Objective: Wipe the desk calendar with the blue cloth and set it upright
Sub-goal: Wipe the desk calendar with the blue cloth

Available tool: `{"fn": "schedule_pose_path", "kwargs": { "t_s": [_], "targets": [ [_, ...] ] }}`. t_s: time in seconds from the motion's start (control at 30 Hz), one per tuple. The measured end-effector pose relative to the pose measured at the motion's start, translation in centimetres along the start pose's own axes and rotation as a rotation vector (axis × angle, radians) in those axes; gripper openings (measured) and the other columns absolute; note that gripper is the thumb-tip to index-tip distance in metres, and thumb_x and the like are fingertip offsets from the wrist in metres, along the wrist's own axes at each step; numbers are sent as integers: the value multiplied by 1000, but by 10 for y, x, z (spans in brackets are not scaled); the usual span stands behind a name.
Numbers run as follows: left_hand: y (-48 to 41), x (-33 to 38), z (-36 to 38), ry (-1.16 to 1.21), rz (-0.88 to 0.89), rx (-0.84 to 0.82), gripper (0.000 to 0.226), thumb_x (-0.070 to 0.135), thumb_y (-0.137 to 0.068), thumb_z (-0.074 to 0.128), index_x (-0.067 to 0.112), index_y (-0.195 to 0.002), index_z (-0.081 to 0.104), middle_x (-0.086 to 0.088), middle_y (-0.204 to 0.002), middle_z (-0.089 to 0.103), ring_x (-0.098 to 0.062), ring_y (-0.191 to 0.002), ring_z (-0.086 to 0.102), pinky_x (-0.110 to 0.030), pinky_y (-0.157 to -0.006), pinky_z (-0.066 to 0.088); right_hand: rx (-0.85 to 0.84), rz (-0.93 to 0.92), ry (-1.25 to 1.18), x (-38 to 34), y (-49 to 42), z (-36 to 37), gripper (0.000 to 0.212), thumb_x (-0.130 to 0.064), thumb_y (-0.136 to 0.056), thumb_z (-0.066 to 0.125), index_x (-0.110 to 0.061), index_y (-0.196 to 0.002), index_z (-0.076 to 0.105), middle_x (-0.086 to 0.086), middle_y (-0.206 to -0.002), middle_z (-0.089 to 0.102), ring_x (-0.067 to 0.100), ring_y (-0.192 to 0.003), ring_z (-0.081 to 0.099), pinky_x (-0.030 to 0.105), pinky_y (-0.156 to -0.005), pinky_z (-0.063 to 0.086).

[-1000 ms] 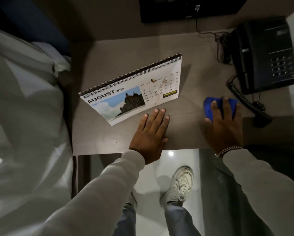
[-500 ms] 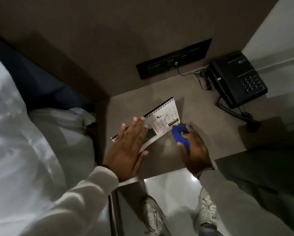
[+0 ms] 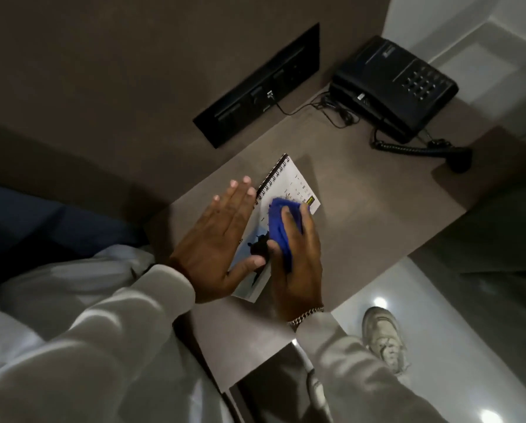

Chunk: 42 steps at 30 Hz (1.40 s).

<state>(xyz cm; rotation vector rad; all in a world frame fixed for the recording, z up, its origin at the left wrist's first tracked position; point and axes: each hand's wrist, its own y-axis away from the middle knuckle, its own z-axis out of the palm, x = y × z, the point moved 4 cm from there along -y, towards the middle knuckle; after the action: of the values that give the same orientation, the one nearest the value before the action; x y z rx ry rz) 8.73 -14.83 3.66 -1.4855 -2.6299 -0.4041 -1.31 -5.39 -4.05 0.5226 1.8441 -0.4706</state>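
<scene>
The spiral-bound desk calendar (image 3: 289, 184) lies flat on the brown desk (image 3: 377, 215), its date grid toward the far end. My left hand (image 3: 222, 242) rests flat with fingers spread on the calendar's left half and covers most of the picture. My right hand (image 3: 298, 257) presses the bunched blue cloth (image 3: 281, 227) onto the middle of the page, over the lower part of the date grid. The near edge of the calendar shows between my two wrists.
A black desk phone (image 3: 393, 87) with its coiled cord (image 3: 408, 148) sits at the desk's far right corner. A black socket panel (image 3: 255, 87) is set in the wall behind, with a thin cable. White bedding (image 3: 42, 285) borders the desk's left side. My shoe (image 3: 383, 337) stands on the glossy floor.
My right hand carried the blue cloth from the desk's right side onto the calendar page. My left hand moved from the desk in front of the calendar onto its left half.
</scene>
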Motion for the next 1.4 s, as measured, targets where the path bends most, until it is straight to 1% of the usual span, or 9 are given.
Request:
{"fn": "schedule_pose_path", "kwargs": {
  "t_s": [0.1,0.33,0.43,0.57,0.7,0.93,1.1,1.27,1.4],
  "targets": [
    [-1,0,0,23,24,-2,86,65,-89,25,15,-151,-8,-8,-162,-7,-19,-150,-9,-39,-123,1,38,-33,19,6,3,23,55,-50,-100,33,-32,-150,21,13,-164,13,35,-152,16,60,-115,32],
    [-2,5,-3,41,45,-6,87,66,-89,22,9,-150,-4,-10,-162,-6,-22,-151,-7,-46,-122,5,162,49,-64,12,27,57,52,-36,-101,41,-27,-149,23,19,-162,18,37,-152,13,61,-115,31],
    [-2,7,-6,34,60,-4,89,64,-90,22,3,-150,1,-15,-162,-3,-24,-151,-6,-50,-122,8,211,-17,-65,4,6,50,51,-41,-102,34,-25,-150,26,18,-162,19,37,-151,17,59,-115,32],
    [-3,8,-6,22,42,-13,91,65,-89,21,0,-150,2,-19,-161,0,-29,-151,-3,-56,-120,10,244,98,-8,17,-18,42,56,-51,-100,20,-23,-148,26,18,-161,23,39,-148,24,59,-113,35],
    [-3,9,-7,-23,37,-19,91,63,-90,23,-4,-149,6,-21,-161,2,-33,-150,0,-60,-118,15,146,92,-57,27,18,50,50,-37,-102,35,-29,-150,21,14,-163,14,36,-153,10,62,-114,31],
    [-3,5,-2,-47,53,-19,89,64,-91,21,1,-151,1,-14,-162,-6,-28,-151,-6,-51,-122,5,191,28,72,12,-28,34,54,-31,-102,41,-27,-152,19,13,-163,17,29,-152,13,34,-125,13],
    [-2,5,-4,-74,43,-13,89,65,-90,21,4,-151,-1,-14,-162,-5,-28,-151,-5,-50,-122,3,154,209,51,25,-18,28,51,-26,-102,41,-12,-149,31,19,-161,23,36,-150,20,56,-119,27],
    [-3,6,-6,-118,45,-17,86,65,-91,19,8,-151,-5,-14,-162,-5,-27,-151,-5,-50,-121,2,60,56,-31,10,2,36,59,-53,-101,20,-23,-151,24,11,-164,16,30,-152,15,30,-123,15],
    [-3,5,-3,-138,40,-25,88,67,-90,17,7,-152,-3,-12,-162,-7,-25,-151,-8,-48,-121,-2,191,85,-49,10,-43,24,53,-47,-102,26,-37,-152,12,1,-164,12,28,-151,20,53,-117,34]
  ]
}}
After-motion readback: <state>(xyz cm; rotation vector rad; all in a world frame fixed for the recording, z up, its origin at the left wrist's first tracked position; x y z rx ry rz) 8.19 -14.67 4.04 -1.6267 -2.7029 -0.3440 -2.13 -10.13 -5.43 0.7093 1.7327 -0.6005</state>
